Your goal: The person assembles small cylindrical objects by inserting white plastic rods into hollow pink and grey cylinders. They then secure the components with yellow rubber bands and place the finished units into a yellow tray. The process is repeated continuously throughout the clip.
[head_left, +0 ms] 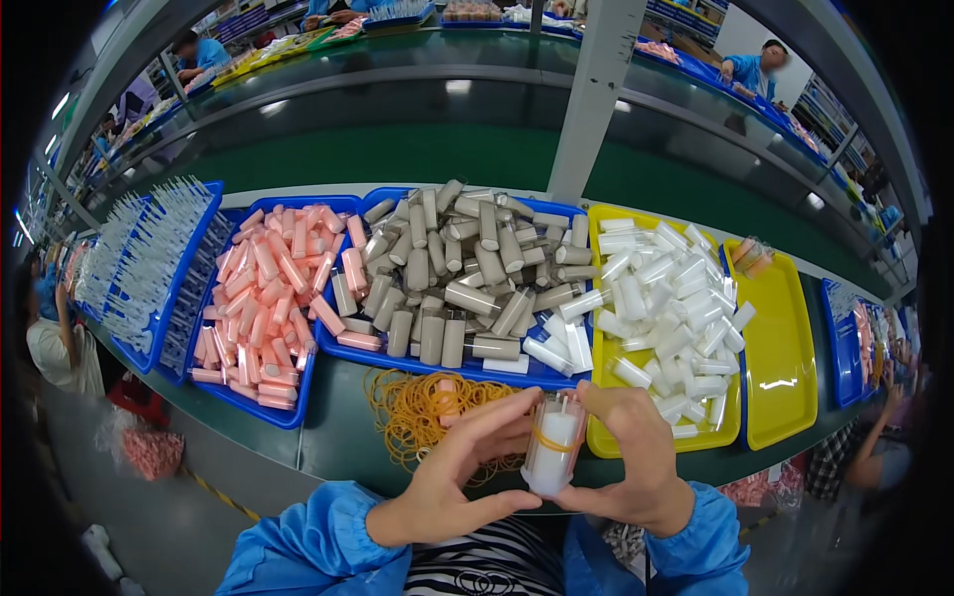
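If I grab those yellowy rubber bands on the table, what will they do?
The rubber bands would probably flop and bend, since they lie in loose, curving loops. Lifting one might drag others along, because the loops overlap in a tangle. They're likely light for the pile's size, as the strands look thin with gaps between.

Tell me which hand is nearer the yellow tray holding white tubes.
Right. The right hand is by the near left corner of the yellow tray; the left hand is farther left, by the rubber bands.
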A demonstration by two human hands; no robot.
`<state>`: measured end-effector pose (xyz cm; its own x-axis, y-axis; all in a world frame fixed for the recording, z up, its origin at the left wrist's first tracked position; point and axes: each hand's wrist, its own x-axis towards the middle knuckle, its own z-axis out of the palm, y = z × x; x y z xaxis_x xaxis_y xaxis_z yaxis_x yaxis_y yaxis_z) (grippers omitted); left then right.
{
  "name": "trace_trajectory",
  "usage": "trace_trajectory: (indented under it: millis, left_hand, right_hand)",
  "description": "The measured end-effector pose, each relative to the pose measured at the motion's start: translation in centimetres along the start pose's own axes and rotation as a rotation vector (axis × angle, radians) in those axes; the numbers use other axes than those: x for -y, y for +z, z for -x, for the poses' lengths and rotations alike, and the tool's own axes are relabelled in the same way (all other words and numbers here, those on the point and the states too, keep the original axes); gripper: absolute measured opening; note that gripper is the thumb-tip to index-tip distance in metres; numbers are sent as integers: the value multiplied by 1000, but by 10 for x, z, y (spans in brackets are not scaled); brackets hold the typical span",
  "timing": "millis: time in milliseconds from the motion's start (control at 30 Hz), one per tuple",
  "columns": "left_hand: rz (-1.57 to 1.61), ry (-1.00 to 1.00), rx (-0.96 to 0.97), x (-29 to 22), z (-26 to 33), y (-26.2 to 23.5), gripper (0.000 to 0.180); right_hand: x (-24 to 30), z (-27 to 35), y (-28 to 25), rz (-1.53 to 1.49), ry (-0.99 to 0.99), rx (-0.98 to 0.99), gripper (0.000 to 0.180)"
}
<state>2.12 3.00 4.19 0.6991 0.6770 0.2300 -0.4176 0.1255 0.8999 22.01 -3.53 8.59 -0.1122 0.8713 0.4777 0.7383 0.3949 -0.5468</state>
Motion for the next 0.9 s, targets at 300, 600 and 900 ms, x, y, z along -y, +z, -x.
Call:
trace_trajectory:
  millis: [300, 600, 900]
  left_hand:
    - [-569, 265, 34, -7, -4, -19, 50]
    - [-360, 106, 13, -4, 0, -12, 58]
    - [22, -99, 55, 1, 2, -8, 69]
  right_hand:
    - [-7, 5, 0, -109, -44, -40, 81]
    - [-8, 5, 3, -43, -66, -92, 74]
    - [-8, 10, 13, 61, -105, -103, 77]
